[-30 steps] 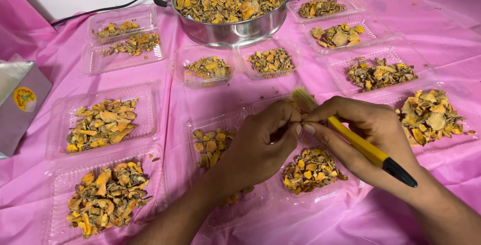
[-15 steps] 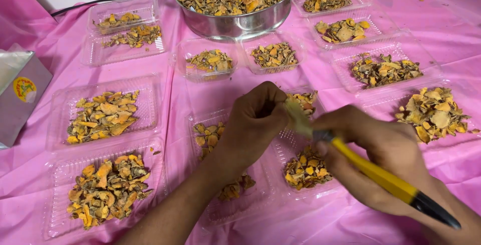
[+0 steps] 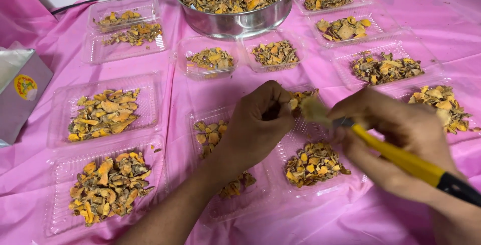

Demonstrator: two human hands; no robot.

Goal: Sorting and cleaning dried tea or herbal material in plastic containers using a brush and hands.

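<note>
In front of the pot (image 3: 235, 4), the left hand (image 3: 258, 122) pinches a small dried piece, barely visible, over a clear tray (image 3: 310, 185), so that the brush (image 3: 381, 147) gripped in the right hand (image 3: 396, 134) can sweep it clean.

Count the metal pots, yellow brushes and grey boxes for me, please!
pot: 1
brush: 1
box: 1
Total: 3
</note>
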